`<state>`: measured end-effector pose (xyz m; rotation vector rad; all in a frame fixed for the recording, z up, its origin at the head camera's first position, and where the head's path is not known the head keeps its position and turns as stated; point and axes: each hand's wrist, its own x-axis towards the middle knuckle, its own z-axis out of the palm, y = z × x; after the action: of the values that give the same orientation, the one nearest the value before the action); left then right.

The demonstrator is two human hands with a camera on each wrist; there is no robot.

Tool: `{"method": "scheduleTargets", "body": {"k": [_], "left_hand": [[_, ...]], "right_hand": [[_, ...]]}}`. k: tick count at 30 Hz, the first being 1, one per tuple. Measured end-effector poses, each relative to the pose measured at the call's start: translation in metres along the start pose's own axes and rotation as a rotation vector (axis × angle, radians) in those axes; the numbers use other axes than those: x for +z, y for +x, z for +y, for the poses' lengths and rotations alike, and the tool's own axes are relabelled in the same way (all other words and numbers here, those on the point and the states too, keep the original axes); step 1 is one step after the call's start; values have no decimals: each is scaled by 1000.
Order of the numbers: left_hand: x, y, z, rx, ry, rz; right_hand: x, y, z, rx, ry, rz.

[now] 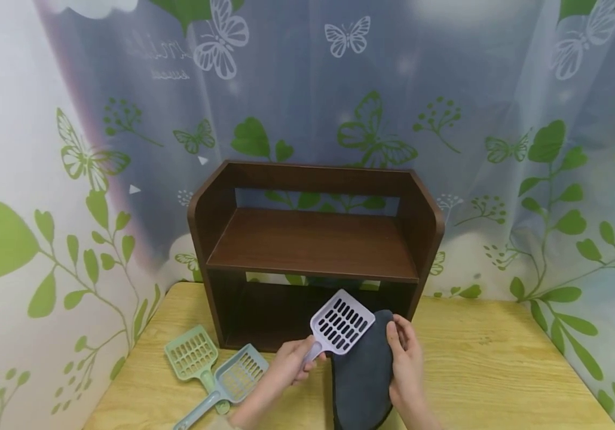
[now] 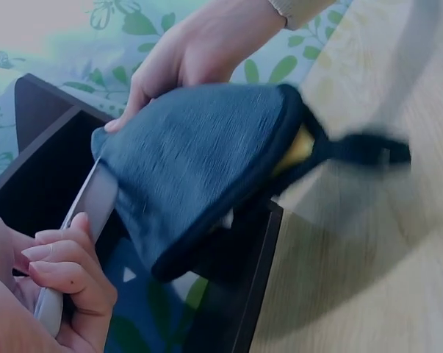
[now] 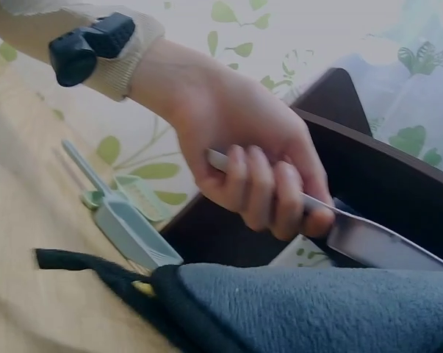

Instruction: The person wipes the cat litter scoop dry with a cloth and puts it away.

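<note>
My left hand (image 1: 285,365) grips a pale lilac slotted litter scoop (image 1: 330,347) by its handle, head pointing up and away. My right hand (image 1: 409,365) pinches the upper right edge of a dark blue-grey, mitt-shaped cloth piece (image 1: 362,382). The scoop's head overlaps the cloth's upper left side. In the left wrist view the cloth (image 2: 195,140) shows black trim, a bit of yellow at its opening and a dangling black strap (image 2: 361,149). The right wrist view shows the left fingers (image 3: 259,176) curled round the scoop handle; the right hand is nearly out of that view.
A dark brown two-tier shelf (image 1: 312,239) stands behind the hands. Left of it, a green slotted scoop (image 1: 170,357) and a blue-grey slotted scoop (image 1: 220,391) lie overlapping on the wooden table (image 1: 490,370). A leaf-and-butterfly curtain (image 1: 307,77) hangs behind.
</note>
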<state>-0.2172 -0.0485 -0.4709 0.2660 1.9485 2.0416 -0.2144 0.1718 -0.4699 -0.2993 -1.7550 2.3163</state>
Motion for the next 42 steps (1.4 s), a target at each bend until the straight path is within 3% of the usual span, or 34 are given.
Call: {"method": "scheduleTargets", "body": {"k": [7, 15, 23, 35, 42], "left_hand": [[9, 3, -3, -2, -103, 4], [11, 5, 1, -23, -107, 58], [15, 3, 7, -11, -128, 57], [24, -3, 12, 23, -75, 67], [18, -7, 8, 12, -49, 58]], "right_hand": [[13, -12, 14, -12, -21, -8], [25, -33, 23, -26, -87, -83], [34, -42, 28, -116, -63, -2], [31, -28, 15, -222, -61, 119], [23, -18, 5, -216, -46, 164]]}}
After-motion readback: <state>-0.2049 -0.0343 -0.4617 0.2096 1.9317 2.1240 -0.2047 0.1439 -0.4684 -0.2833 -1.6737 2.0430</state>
